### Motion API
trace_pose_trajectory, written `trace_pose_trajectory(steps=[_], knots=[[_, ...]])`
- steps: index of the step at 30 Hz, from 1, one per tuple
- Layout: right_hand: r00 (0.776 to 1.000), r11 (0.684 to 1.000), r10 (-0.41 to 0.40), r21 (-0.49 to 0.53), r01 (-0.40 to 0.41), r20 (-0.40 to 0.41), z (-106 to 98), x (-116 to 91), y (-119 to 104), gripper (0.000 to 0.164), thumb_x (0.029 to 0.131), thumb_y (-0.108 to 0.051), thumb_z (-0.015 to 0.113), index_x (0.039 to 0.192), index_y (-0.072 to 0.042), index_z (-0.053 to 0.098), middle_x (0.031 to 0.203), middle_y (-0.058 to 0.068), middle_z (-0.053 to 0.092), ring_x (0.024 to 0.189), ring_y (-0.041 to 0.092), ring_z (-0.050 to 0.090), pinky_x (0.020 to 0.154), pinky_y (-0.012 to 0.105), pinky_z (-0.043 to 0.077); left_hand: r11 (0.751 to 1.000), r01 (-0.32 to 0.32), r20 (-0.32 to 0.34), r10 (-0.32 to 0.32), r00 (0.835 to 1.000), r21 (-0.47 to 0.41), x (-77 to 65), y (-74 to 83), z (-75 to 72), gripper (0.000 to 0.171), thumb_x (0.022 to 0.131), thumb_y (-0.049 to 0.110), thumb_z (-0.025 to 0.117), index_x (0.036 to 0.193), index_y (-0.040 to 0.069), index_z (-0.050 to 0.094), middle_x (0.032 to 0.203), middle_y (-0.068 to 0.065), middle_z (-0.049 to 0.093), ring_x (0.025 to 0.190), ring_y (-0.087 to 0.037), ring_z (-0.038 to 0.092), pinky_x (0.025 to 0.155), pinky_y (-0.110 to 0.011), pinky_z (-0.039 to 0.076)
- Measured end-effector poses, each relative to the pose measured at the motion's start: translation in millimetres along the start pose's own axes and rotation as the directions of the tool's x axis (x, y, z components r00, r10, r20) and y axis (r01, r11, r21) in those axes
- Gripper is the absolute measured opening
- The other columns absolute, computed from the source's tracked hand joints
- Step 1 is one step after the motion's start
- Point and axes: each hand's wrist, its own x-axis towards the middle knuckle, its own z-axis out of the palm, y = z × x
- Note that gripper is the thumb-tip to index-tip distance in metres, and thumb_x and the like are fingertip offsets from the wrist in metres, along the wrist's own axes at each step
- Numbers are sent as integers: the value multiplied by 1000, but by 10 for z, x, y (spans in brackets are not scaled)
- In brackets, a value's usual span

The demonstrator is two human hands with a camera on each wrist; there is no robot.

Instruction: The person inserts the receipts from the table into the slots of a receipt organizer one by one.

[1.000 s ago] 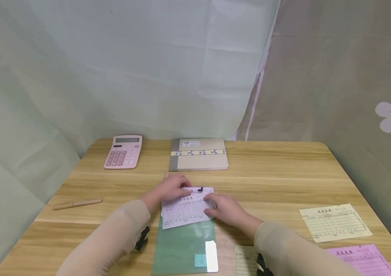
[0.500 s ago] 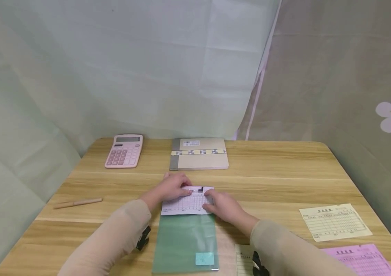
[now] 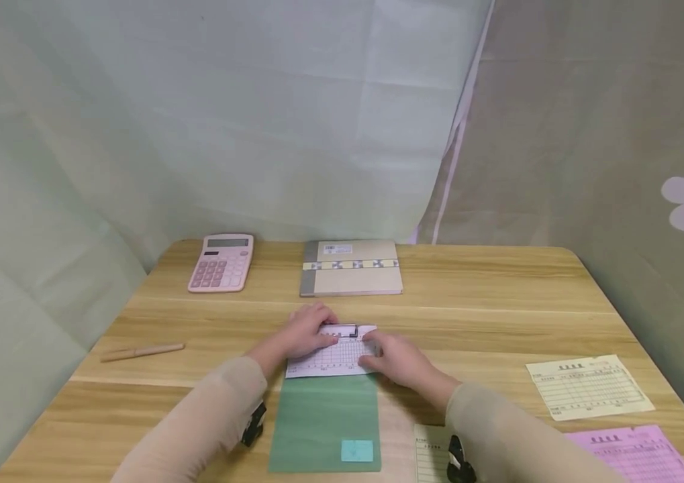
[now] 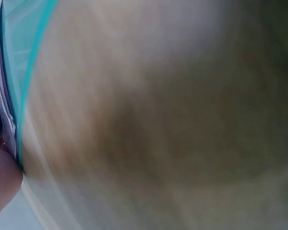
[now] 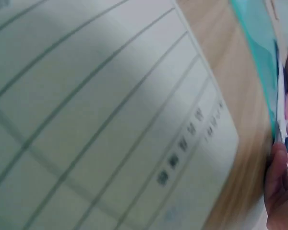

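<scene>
A green clip folder lies in front of me, with a light blue label near its lower right corner. White printed forms cover its upper part, under a metal clip with a black end. My left hand grips the folder's top left, thumb over the forms beside the clip and fingers at the top edge. My right hand pinches the forms' right edge between thumb and forefinger. The right wrist view catches its curled fingers against the folder's edge.
A pink calculator and a beige notebook lie at the back. To the left is a brown pen. Yellow and pink forms lie at the right; another pale form is partly under my right forearm.
The top form hung lower and tilted a second ago; it has moved up and now lies straight on the stack. The clip's metal frame shows more. Both hands stay about the same place.
</scene>
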Motion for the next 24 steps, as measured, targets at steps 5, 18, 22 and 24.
trace_pose_trajectory(steps=[5,18,22,24], knots=[[999,997,-35,69,33,21,-202,-100,179,46,87,-27,66,126,-5,55,78,-3,56,69,12,51,62,30,45,1000,1,7,-1,1000,-27,-6,-15,1,32,85,37,66,109,18,58,114,2,54,109,-21,45,95,-44,30],[999,999,-24,-46,23,-33,-1171,-611,957,50,86,-27,69,124,2,55,92,6,62,74,14,53,63,31,45,999,-10,23,11,1000,-38,-31,-12,-21,33,85,36,67,111,17,58,114,1,54,109,-22,46,95,-46,31],[999,995,18,-101,-23,-50,-1390,-837,1176,51,85,-28,70,124,1,55,98,12,61,71,14,49,60,30,43,1000,-6,29,7,1000,-29,-22,-26,-10,33,85,37,67,111,18,58,113,3,54,109,-20,45,95,-44,31],[998,992,37,-115,-42,-50,-1470,-940,1254,52,84,-28,70,124,1,55,99,12,61,70,14,48,60,30,42,1000,-6,27,6,1000,-31,-15,-35,-4,33,85,36,67,111,18,58,113,3,54,108,-20,45,95,-44,31]])
